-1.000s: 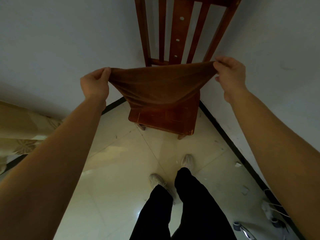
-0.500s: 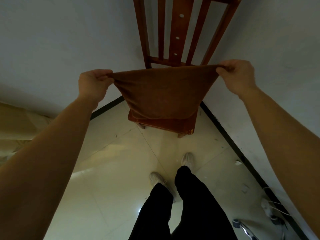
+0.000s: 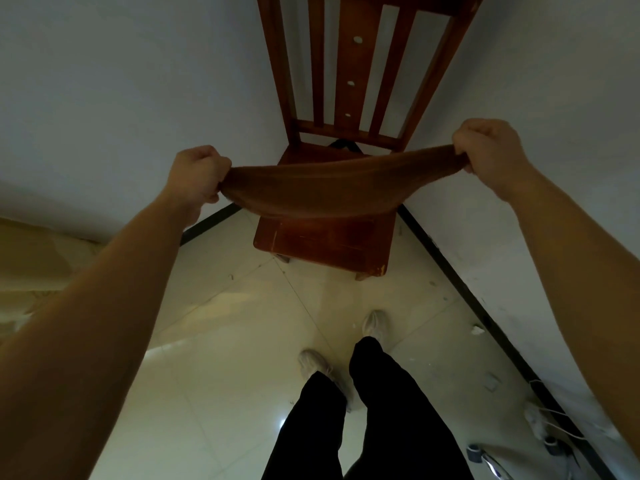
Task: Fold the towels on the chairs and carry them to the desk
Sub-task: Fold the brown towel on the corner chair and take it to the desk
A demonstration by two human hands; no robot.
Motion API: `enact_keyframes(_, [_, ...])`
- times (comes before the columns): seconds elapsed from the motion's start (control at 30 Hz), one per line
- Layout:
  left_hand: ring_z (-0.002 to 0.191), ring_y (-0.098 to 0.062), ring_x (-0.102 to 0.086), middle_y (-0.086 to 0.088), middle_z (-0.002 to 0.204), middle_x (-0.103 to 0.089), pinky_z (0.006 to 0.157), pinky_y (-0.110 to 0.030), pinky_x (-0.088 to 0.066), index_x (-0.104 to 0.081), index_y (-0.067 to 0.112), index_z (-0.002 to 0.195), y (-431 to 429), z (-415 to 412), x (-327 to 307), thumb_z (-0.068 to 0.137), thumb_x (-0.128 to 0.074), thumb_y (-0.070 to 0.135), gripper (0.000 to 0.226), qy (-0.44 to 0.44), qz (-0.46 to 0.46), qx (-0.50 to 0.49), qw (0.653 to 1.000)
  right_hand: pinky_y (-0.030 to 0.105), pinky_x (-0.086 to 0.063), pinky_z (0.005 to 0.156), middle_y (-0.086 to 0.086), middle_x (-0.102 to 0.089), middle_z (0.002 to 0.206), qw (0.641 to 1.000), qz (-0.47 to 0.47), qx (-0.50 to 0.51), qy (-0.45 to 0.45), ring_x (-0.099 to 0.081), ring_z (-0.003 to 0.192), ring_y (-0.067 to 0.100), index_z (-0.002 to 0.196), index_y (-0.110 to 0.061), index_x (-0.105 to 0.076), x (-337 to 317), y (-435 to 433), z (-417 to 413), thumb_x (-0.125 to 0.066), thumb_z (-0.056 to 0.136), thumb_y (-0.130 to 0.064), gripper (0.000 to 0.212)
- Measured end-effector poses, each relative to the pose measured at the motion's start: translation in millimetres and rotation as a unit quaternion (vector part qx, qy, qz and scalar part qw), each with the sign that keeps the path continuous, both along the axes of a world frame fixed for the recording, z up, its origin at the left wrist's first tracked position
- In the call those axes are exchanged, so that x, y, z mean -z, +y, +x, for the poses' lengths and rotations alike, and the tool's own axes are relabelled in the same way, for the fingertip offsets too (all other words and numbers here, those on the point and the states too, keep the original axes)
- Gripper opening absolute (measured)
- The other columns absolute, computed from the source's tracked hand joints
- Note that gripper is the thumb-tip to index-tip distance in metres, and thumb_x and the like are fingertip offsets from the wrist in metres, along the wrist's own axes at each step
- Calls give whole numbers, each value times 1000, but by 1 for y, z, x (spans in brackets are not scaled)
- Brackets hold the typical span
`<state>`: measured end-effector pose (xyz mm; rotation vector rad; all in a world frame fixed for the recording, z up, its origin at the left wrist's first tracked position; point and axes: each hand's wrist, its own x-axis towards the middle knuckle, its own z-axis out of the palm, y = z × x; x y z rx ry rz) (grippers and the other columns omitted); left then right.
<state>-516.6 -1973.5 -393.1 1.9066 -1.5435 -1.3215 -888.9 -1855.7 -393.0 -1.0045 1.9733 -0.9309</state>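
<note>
A brown towel [image 3: 322, 187] is stretched out in the air between my two hands, sagging in the middle above the seat of a red-brown wooden chair [image 3: 329, 244]. My left hand [image 3: 199, 174] grips the towel's left end with curled fingers. At the right end, my right hand [image 3: 485, 150] holds the cloth bunched in a fist. The chair stands in the corner with its slatted back against the wall. The towel hides the rear part of the seat. No desk is in view.
White walls meet behind the chair, with a black skirting line [image 3: 450, 271] along the floor. The floor is pale glossy tile. My legs in black trousers [image 3: 363, 410] stand in front of the chair. A caster base and white cable [image 3: 547, 441] lie at the lower right.
The towel hung as a long panel in front of the chair; now it is a shallower folded band held lower and flatter over the seat. Both hands moved down and apart.
</note>
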Motion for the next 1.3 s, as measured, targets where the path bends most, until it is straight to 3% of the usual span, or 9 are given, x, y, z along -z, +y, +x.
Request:
enact_keyframes(0.13, [58,-11,-39,1,68,-40,56,-24,-37,-43,17,69,-11,-12,4,93,-40,8,26,6,-16,-49,999,22,-23,51,-10,-32,52,999,-32,7,-18,-32,51,6,55,-21,-38,2,-10,0,-49,70,-20,19])
enact_keyframes(0.3, [73,-16,-56,-3,80,-58,65,-28,-49,-56,16,82,-23,-17,11,92,-56,12,11,-59,-66,-27,996,21,-44,60,-3,-57,71,998,-17,21,53,-55,62,7,77,-17,-61,15,-26,-4,-59,82,-27,12])
enact_keyframes(0.4, [83,-17,-68,-8,96,-66,72,-27,-58,-60,12,100,-32,-22,15,93,-57,4,10,-55,-92,-37,994,11,-50,60,-3,-67,85,998,-31,36,42,-65,62,-3,93,-21,-66,22,-34,-8,-64,92,-20,2])
enact_keyframes(0.53, [90,-17,-67,-3,100,-65,79,-29,-59,-60,16,97,-38,-30,15,90,-56,5,14,-63,-177,-69,980,18,-56,74,-4,-70,89,994,-76,66,36,-71,79,5,87,-29,-67,22,-38,-14,-67,89,-22,8])
enact_keyframes(0.7, [66,-1,-50,15,74,-48,57,-5,-43,-54,16,93,-20,-40,14,92,-50,8,9,-109,-268,-80,954,26,-53,84,2,-68,104,985,-83,60,140,-65,86,13,99,-16,-72,28,-28,-17,-63,83,-30,22])
enact_keyframes(0.9, [69,-19,-56,-4,80,-59,63,-32,-48,-58,8,94,27,-21,78,91,-53,10,7,-175,-240,30,954,34,-52,76,8,-63,104,974,8,-45,221,-62,81,19,97,-15,-68,85,16,-8,-63,89,-29,17])
enact_keyframes(1.0, [70,-24,-58,-6,80,-60,65,-34,-49,-61,12,102,54,-5,135,93,-52,11,13,-239,-157,130,950,34,-52,75,10,-62,109,957,95,-127,244,-64,86,26,109,-20,-71,145,49,3,-62,94,-29,20])
enact_keyframes(1.13, [79,-31,-61,-16,93,-65,67,-35,-46,-60,18,117,100,7,204,99,-44,13,25,-332,-33,251,909,30,-47,71,12,-64,113,914,189,-237,271,-64,94,29,114,-22,-74,215,95,18,-62,96,-30,23])
enact_keyframes(1.3, [86,-41,-64,-20,95,-69,70,-38,-47,-62,14,113,141,15,258,94,-47,9,25,-343,18,276,898,32,-52,75,7,-63,111,890,241,-289,258,-65,88,25,114,-23,-72,262,127,29,-62,95,-30,23])
